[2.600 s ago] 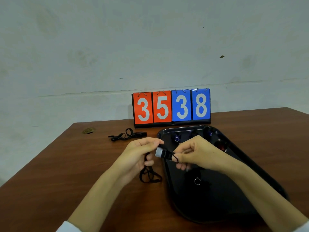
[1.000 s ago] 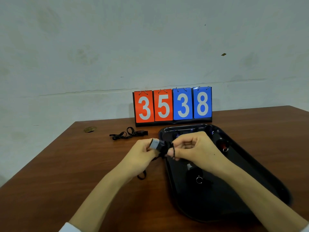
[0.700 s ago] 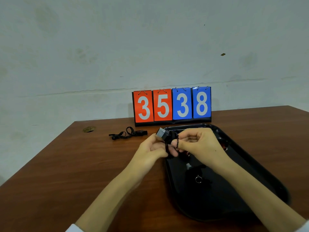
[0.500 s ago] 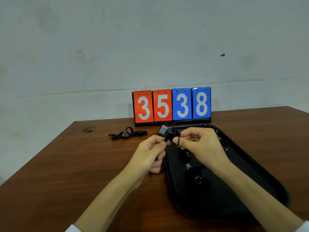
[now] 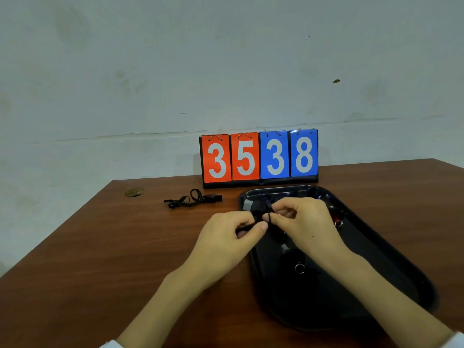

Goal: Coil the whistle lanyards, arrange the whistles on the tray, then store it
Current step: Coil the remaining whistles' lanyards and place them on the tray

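Hands: your left hand (image 5: pixel 229 238) pinches the lanyard (image 5: pixel 248 226) end; your right hand (image 5: pixel 301 222) holds the whistle (image 5: pixel 249 204), above the tray's far-left corner.
Done: wrapped whistles (image 5: pixel 298 267) lie in the tray (image 5: pixel 364 292).
Left: one loose whistle (image 5: pixel 194 200) waits uncoiled near the table's (image 5: pixel 113 247) far edge, and the tray isn't stored yet.
Room: bare tray floor lies near you; the scoreboard (image 5: pixel 259 156) crowds the far rim.

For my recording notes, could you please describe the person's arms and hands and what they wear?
The left hand and right hand are bare: no gloves, rings or watch show. The left forearm and right forearm are uncovered up to a white left sleeve and a white right sleeve at the picture's bottom edge.
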`<control>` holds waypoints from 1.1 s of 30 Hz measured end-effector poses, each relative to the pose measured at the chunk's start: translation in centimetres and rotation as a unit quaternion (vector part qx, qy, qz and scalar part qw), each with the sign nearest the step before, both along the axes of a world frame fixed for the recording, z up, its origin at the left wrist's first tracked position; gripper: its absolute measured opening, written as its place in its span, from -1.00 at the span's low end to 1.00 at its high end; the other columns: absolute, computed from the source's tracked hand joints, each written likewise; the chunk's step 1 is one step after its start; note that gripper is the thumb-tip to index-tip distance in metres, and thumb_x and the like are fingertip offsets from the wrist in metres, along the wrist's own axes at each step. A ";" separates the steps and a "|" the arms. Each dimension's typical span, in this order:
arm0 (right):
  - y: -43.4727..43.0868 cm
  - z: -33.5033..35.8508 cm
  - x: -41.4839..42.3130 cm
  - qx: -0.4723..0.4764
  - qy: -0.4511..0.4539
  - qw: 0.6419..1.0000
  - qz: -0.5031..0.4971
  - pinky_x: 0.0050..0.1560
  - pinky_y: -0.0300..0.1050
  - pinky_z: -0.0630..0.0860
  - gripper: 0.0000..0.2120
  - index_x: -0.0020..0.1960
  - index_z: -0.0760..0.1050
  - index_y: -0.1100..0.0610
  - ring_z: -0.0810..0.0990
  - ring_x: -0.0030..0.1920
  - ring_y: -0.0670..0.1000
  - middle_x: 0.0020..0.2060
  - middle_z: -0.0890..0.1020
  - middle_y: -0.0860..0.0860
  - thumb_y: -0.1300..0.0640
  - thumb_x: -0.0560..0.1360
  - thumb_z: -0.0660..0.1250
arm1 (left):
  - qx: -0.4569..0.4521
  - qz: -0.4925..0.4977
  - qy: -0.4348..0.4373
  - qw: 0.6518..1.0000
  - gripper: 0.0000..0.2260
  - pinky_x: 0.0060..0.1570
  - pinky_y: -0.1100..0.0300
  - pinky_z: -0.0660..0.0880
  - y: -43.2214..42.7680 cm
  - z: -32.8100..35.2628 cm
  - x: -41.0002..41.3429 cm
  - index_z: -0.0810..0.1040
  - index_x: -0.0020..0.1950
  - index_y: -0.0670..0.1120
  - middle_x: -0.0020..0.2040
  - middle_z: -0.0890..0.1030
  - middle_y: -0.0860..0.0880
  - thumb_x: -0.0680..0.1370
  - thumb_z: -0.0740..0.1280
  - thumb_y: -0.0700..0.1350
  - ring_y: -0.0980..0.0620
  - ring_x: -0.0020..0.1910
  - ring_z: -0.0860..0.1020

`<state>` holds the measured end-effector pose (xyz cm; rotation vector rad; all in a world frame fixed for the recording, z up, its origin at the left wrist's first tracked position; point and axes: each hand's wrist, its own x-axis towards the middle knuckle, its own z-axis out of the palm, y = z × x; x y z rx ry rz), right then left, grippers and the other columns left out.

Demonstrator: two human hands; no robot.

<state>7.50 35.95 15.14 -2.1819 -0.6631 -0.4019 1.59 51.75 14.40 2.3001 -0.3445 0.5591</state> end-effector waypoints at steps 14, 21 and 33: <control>0.0 0.7 -0.8 -0.029 0.134 0.954 0.267 -0.16 -0.32 0.53 -0.91 -0.12 0.64 0.17 0.62 -0.27 -0.12 -0.28 0.67 0.03 0.20 0.38 0.45 | -0.142 -0.024 0.077 0.987 -0.70 -0.44 0.44 0.34 1.8 0.9 1.2 0.53 -0.33 -0.08 -0.56 0.44 0.10 0.40 0.28 0.13 0.23 -0.56 0.38; -0.2 1.7 -0.9 0.106 0.211 0.926 0.294 -0.20 -0.28 0.56 -0.91 -0.13 0.62 0.17 0.63 -0.28 -0.07 -0.29 0.68 0.02 0.26 0.36 0.41 | -0.204 -0.003 0.234 0.950 -0.75 -0.65 0.35 0.22 1.3 0.2 1.5 0.50 -0.29 -0.10 -0.59 0.43 0.07 0.58 0.25 -0.11 0.12 -0.65 0.28; -0.4 1.0 0.3 0.148 0.144 0.978 0.014 -0.19 -0.31 0.56 -0.89 -0.24 0.59 -0.02 0.63 -0.31 -0.14 -0.35 0.67 -0.03 0.17 0.39 0.44 | -0.182 0.044 0.102 0.977 -0.71 -0.39 0.27 0.34 -0.1 -1.7 1.1 0.50 -0.23 -0.09 -0.52 0.42 0.06 0.61 0.14 0.00 0.20 -0.53 0.35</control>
